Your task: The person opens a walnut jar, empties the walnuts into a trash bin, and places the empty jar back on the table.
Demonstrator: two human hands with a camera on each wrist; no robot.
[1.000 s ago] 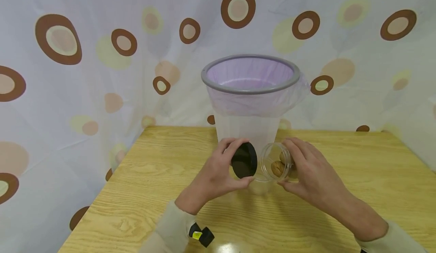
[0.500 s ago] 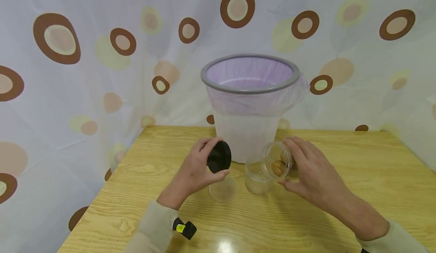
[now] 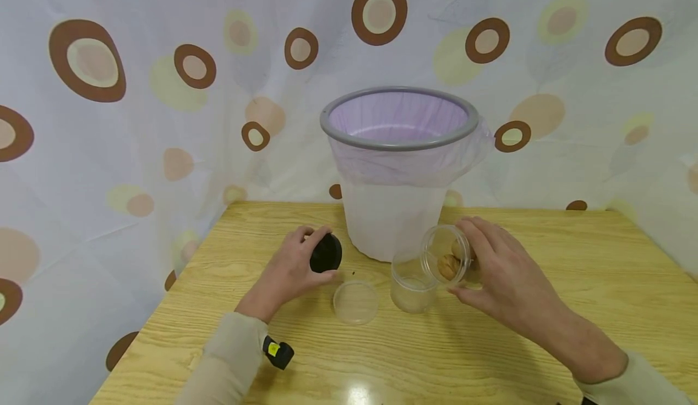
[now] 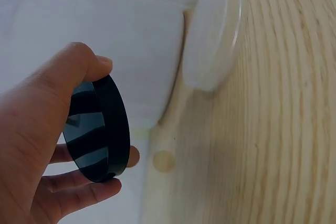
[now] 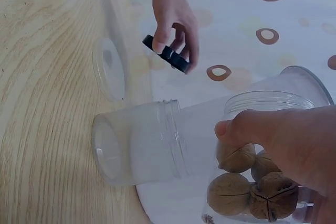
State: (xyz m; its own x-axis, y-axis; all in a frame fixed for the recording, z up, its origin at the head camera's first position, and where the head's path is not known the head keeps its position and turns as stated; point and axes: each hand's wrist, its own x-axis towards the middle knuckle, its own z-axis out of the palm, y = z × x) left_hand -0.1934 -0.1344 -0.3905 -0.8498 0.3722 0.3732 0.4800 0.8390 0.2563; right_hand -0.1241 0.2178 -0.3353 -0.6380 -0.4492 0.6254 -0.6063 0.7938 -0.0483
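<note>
My left hand [image 3: 289, 268] pinches a round black lid [image 3: 326, 253] by its edges, above the table and left of the other things. In the left wrist view the lid's glossy face [image 4: 94, 129] shows between thumb and fingers. My right hand [image 3: 507, 274] grips a clear jar [image 3: 434, 244], tilted with its open mouth to the left. Several walnuts [image 5: 252, 192] lie inside that jar. Below its mouth a second clear jar [image 3: 411, 296] stands upright and uncovered on the table; no walnuts show in it. A clear round lid [image 3: 355, 303] lies flat left of this jar.
A white bin [image 3: 389, 220] with a grey rim and a purple liner bag stands just behind the jars on the wooden table [image 3: 572, 271]. A patterned curtain [image 3: 589, 120] hangs along the back and left side. A tiny dark speck lies near the clear lid.
My left hand has drawn the black lid left and slightly down, away from the held jar's mouth. The clear lid and standing jar are now uncovered to view. My right hand stays nearly still.
</note>
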